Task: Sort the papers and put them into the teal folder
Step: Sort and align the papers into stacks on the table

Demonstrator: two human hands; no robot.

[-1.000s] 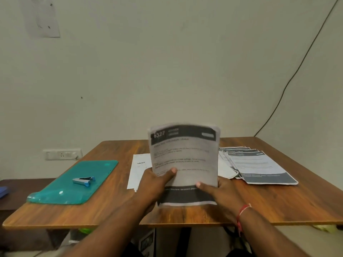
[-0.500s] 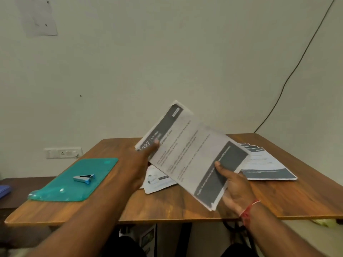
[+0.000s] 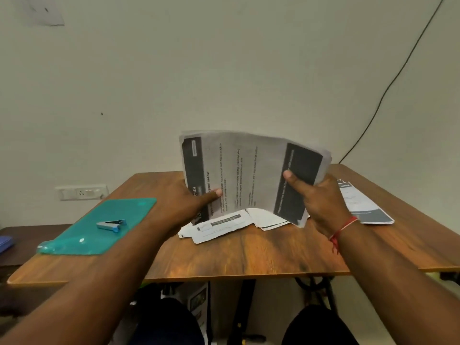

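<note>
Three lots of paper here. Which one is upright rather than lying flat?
The stack held between left hand and right hand, print turned sideways. The loose pile below it and the fanned pile to the right lie flat on the table.

Paper stack (image 3: 251,175) turned sideways, long edge down, seemingly touching loose sheets (image 3: 219,226).

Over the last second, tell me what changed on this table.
The sheaf of papers, upright in portrait a second ago, was lifted, swung round and is now held sideways, its dark header at the left. The left hand and right hand kept their grip, one at each side. The fanned pile at the right, the teal folder and the small stapler on it stayed put.
</note>
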